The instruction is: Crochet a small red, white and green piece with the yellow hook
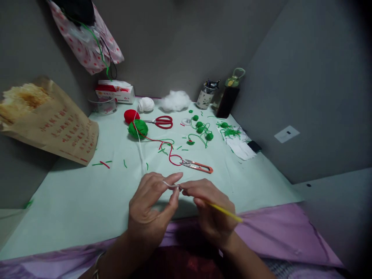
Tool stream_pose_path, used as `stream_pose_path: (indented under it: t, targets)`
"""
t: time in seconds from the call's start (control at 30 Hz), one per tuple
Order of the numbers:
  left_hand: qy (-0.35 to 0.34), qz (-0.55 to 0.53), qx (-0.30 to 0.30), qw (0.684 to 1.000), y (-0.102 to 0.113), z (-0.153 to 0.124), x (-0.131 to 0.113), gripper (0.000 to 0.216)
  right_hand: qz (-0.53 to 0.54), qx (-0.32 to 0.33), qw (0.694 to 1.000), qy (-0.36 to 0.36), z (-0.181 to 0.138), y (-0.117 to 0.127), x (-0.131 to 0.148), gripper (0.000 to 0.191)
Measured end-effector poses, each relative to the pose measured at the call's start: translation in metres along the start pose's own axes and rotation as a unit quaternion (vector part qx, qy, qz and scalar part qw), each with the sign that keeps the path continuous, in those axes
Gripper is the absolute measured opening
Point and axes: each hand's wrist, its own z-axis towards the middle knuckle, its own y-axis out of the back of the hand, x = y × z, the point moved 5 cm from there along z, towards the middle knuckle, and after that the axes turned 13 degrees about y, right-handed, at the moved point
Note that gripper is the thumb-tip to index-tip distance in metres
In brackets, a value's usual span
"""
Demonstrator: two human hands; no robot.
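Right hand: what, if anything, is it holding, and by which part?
The right hand holds a yellow stick by its shaft; one end sticks out and the rest is hidden.

Dim craft corner, perhaps in a home.
Yarn balls (138, 129), scissors (156, 122) and white stuffing (175, 100) share a covered bench (87, 201) with a bottle (228, 101).

The left hand (149, 213) and right hand (213, 193) are bare, like both forearms. A thin, pale, metallic-looking bangle (95, 267) rings the left forearm toward seven o'clock. At six o'clock, dark red clothing (186, 263) shows brighter patches, perhaps a print; shadow obscures it.
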Motion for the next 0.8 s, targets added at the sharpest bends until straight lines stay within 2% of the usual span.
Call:
stream_pose_path:
  t: [0.07, 0.1, 0.17, 0.23, 0.3, 0.33, 0.37, 0.47, 0.57, 0.67, 0.8]
  targets:
    - [0.122, -0.061, 0.024, 0.99, -0.002, 0.001, 0.009, 0.048, -0.071, 0.024, 0.996, 0.056, -0.003, -0.003, 0.002, 0.028]
    - [0.198, -0.105, 0.04, 0.974, -0.004, 0.001, 0.015, 0.045, -0.107, 0.033, 0.99, 0.088, -0.005, -0.004, 0.004, 0.03]
    - [0.338, -0.216, 0.084, 0.912, -0.012, -0.001, 0.026, 0.046, -0.167, 0.043, 0.977, 0.123, -0.009, -0.005, 0.006, 0.038]
    - [0.439, -0.326, 0.137, 0.826, -0.022, -0.003, 0.03, 0.054, -0.188, 0.048, 0.973, 0.125, -0.011, -0.004, 0.005, 0.043]
    - [0.488, -0.393, 0.173, 0.76, -0.027, -0.002, 0.031, 0.059, -0.145, 0.041, 0.985, 0.08, -0.009, -0.001, 0.002, 0.041]
    - [0.495, -0.404, 0.173, 0.749, -0.027, -0.001, 0.031, 0.059, -0.101, 0.027, 0.993, 0.047, -0.008, 0.001, -0.001, 0.037]
    - [0.491, -0.403, 0.162, 0.755, -0.025, 0.001, 0.032, 0.057, -0.052, 0.007, 0.999, 0.008, -0.007, 0.004, -0.004, 0.033]
    - [0.444, -0.359, 0.113, 0.813, -0.014, 0.008, 0.033, 0.047, 0.075, -0.082, 0.988, -0.107, -0.005, 0.01, -0.014, 0.025]
    - [0.407, -0.32, 0.116, 0.848, -0.012, 0.007, 0.033, 0.043, 0.168, -0.15, 0.961, -0.159, -0.004, 0.009, -0.02, 0.021]
    - [0.396, -0.295, 0.155, 0.855, -0.017, 0.002, 0.032, 0.043, 0.192, -0.13, 0.957, -0.176, -0.002, 0.001, -0.022, 0.019]
    - [0.4, -0.301, 0.151, 0.852, -0.022, 0.001, 0.032, 0.045, 0.118, -0.1, 0.975, -0.157, -0.001, -0.003, -0.019, 0.021]
